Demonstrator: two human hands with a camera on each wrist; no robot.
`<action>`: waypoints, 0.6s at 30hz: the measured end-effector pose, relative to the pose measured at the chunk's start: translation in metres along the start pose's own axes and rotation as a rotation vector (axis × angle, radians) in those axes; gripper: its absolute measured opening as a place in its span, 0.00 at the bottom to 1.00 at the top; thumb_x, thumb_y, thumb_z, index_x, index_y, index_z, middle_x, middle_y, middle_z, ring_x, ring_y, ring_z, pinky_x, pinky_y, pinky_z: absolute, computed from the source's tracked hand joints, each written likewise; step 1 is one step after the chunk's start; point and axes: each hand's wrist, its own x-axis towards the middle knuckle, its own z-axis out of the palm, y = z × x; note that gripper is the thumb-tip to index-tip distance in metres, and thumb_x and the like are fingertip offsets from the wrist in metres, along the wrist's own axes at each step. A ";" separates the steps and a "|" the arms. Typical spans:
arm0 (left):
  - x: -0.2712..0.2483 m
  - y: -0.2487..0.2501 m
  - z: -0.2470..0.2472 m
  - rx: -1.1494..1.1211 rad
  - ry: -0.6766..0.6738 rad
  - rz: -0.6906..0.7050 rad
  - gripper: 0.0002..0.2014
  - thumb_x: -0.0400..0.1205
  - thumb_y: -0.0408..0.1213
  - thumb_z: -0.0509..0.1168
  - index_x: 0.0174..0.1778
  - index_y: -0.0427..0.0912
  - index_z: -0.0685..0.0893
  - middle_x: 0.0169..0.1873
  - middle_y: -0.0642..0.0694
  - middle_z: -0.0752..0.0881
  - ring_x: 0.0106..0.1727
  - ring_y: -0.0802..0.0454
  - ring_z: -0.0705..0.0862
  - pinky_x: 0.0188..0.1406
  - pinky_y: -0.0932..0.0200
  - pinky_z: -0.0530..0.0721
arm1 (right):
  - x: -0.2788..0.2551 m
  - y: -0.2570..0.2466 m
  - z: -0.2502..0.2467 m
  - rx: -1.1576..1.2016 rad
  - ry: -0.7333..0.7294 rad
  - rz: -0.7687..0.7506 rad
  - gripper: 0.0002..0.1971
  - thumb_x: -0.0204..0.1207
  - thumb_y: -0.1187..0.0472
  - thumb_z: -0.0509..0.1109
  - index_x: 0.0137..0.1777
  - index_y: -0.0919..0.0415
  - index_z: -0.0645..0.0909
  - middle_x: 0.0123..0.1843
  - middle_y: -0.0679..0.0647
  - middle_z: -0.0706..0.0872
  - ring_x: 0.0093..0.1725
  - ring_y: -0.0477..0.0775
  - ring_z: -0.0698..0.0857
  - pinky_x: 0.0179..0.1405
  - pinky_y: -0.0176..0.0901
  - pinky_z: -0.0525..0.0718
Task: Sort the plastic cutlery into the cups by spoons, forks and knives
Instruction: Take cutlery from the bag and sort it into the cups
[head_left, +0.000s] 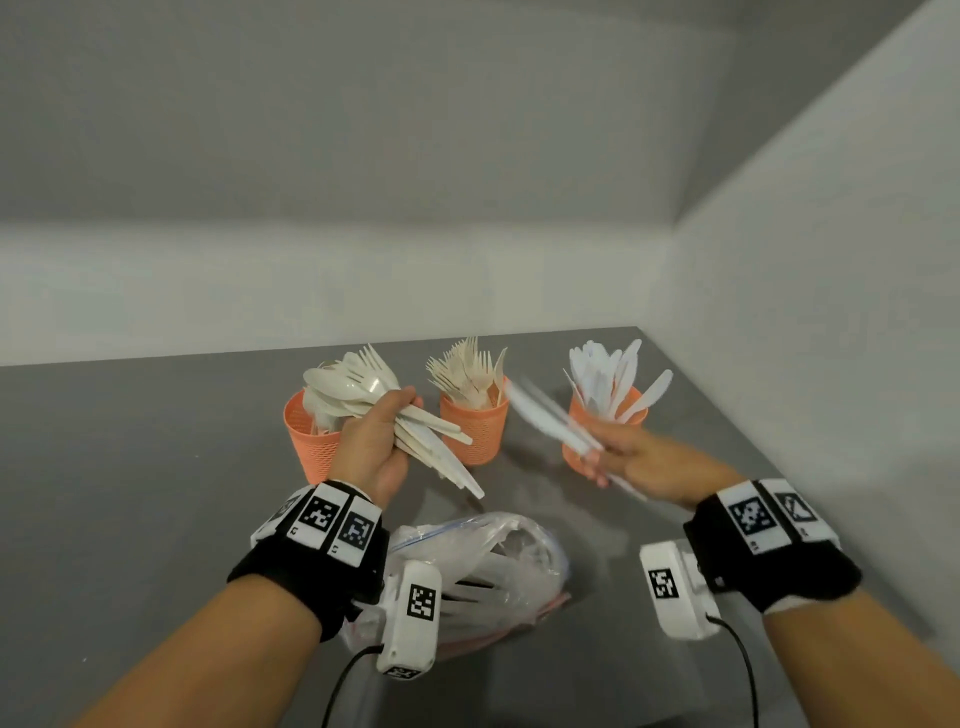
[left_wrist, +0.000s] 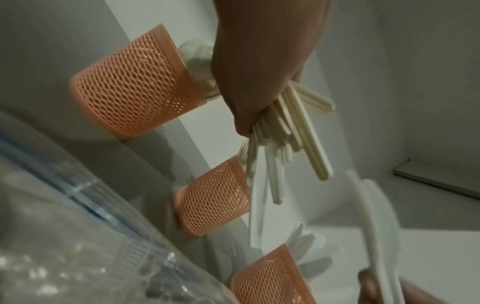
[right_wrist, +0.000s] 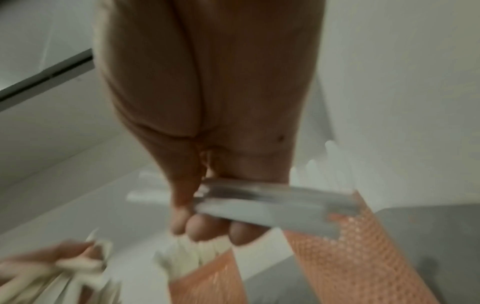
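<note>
Three orange mesh cups stand in a row at the back of the grey table (head_left: 130, 467). The left cup (head_left: 311, 441) holds spoons, the middle cup (head_left: 475, 426) forks, the right cup (head_left: 631, 405) white knives. My left hand (head_left: 376, 441) grips a mixed bundle of cream cutlery (head_left: 415, 421) in front of the left cup (left_wrist: 130, 82); handles (left_wrist: 285, 131) fan out below the fist. My right hand (head_left: 631, 457) pinches a couple of white knives (head_left: 550, 415), blurred, just left of the right cup. In the right wrist view the fingers (right_wrist: 200, 228) curl round the knife handles (right_wrist: 272, 201).
A clear zip bag (head_left: 483, 566) with more cutlery inside lies on the table near me, between my wrists. White walls close the table at the back and on the right (head_left: 805, 312). Open table surface lies to the left.
</note>
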 end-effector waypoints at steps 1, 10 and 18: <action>-0.003 -0.002 0.005 0.013 -0.022 0.006 0.06 0.78 0.25 0.65 0.37 0.38 0.80 0.27 0.47 0.85 0.24 0.59 0.86 0.35 0.60 0.85 | 0.003 0.002 -0.009 0.053 0.155 -0.032 0.07 0.83 0.65 0.56 0.49 0.57 0.75 0.37 0.50 0.77 0.38 0.48 0.76 0.49 0.46 0.77; -0.023 -0.022 0.039 0.002 -0.343 -0.129 0.05 0.77 0.25 0.64 0.42 0.39 0.81 0.25 0.48 0.85 0.26 0.57 0.84 0.30 0.62 0.87 | 0.058 0.023 -0.031 0.401 0.871 0.066 0.06 0.81 0.63 0.58 0.56 0.60 0.70 0.54 0.58 0.82 0.55 0.58 0.81 0.58 0.49 0.79; -0.021 -0.020 0.040 -0.068 -0.300 -0.177 0.04 0.79 0.29 0.64 0.39 0.38 0.82 0.27 0.47 0.86 0.27 0.57 0.86 0.31 0.60 0.88 | 0.070 0.033 -0.021 0.135 0.734 0.191 0.18 0.83 0.60 0.57 0.69 0.66 0.70 0.67 0.62 0.75 0.69 0.60 0.74 0.69 0.50 0.69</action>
